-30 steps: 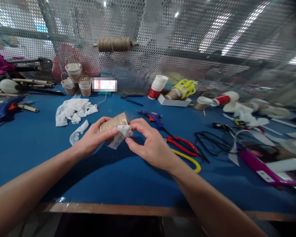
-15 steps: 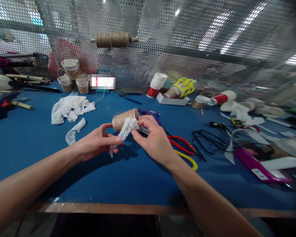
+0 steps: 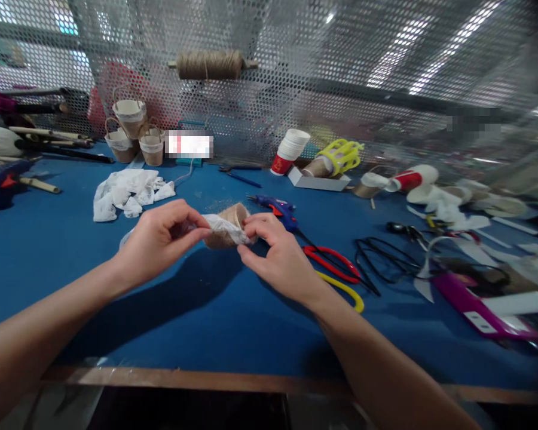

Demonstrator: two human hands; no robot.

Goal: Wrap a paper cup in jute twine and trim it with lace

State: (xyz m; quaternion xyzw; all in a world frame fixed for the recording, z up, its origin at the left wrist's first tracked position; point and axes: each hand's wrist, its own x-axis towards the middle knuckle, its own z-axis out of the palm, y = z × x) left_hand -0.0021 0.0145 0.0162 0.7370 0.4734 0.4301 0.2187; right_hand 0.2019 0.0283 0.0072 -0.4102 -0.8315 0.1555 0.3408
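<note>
A twine-wrapped cup (image 3: 228,226) hangs just above the blue table, its open mouth turned toward me. A strip of white lace (image 3: 222,224) stretches across the cup's front. My left hand (image 3: 159,237) pinches the lace's left end, fingers closed. My right hand (image 3: 275,254) grips the cup's right side and presses the lace's other end against it with thumb and fingers.
Just right of my right hand lie a blue glue gun (image 3: 278,209), red and yellow scissors (image 3: 338,275) and black scissors (image 3: 385,260). A heap of white lace (image 3: 128,191) and small finished baskets (image 3: 132,132) sit at back left. A mesh wall carries a twine spool (image 3: 210,64).
The cup has turned so its mouth faces me and sits lower. My left hand went from under the dangling lace to pulling its end out sideways across the cup.
</note>
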